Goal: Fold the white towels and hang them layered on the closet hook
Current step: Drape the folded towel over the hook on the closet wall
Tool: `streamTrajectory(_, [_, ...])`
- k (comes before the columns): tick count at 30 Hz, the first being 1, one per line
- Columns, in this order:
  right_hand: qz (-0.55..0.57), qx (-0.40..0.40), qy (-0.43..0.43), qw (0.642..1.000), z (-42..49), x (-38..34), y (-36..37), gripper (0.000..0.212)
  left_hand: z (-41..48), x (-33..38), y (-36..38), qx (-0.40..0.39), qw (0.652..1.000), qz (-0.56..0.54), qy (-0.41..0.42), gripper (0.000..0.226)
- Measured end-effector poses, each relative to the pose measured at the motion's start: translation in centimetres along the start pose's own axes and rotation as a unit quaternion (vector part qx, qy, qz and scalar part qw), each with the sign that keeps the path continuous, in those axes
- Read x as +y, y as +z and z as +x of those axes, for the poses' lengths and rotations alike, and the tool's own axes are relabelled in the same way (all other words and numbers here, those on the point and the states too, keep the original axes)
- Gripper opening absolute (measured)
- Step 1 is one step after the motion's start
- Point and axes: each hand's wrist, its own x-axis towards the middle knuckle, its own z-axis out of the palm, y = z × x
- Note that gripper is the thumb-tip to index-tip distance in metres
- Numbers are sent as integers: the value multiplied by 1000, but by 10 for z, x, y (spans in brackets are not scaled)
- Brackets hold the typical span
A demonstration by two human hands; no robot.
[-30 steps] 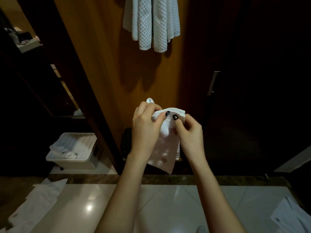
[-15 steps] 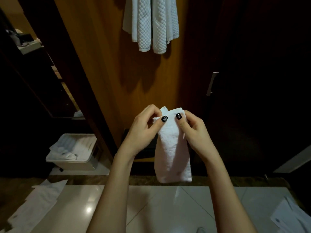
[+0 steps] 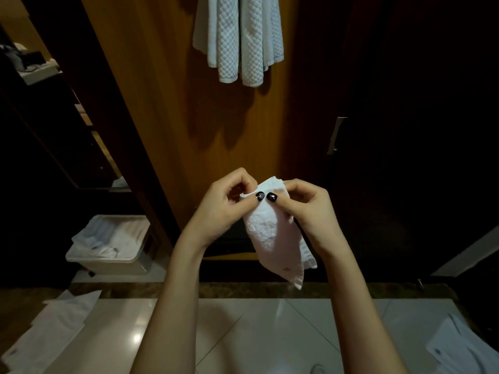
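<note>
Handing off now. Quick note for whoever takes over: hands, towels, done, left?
Left hand pinches the top edge of the small white towel.
Right hand pinches the same edge beside it; the towel hangs narrow below them.
Done: quilted towels hang on the wood panel above; hook out of view.
More white cloth lies in the bin, lower left.
Left: finish this fold, hang it over the quilted ones.

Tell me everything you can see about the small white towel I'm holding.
The small white towel is soft terry-looking cloth, folded into a narrow strip with a hemmed end. It hangs tilted so its lower end points down and right, before the wooden closet panel. The left hand and right hand pinch its top edge, thumbs side by side.
</note>
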Motion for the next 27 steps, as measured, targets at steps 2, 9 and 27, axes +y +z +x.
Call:
streamTrajectory(2, [-5, 7, 2, 1000, 2, 0, 1, 14, 2, 0, 0, 0, 1000, 2, -5, 17])
streamTrajectory(9, [12, 21, 2, 1000, 6, 2, 7, 12, 8, -8, 2, 61, 996, -56, -14, 23])
streamTrajectory(27, [-331, 57, -218, 916, 25, -14, 4, 12, 15, -18, 8, 170, 983, -55, -39, 18])
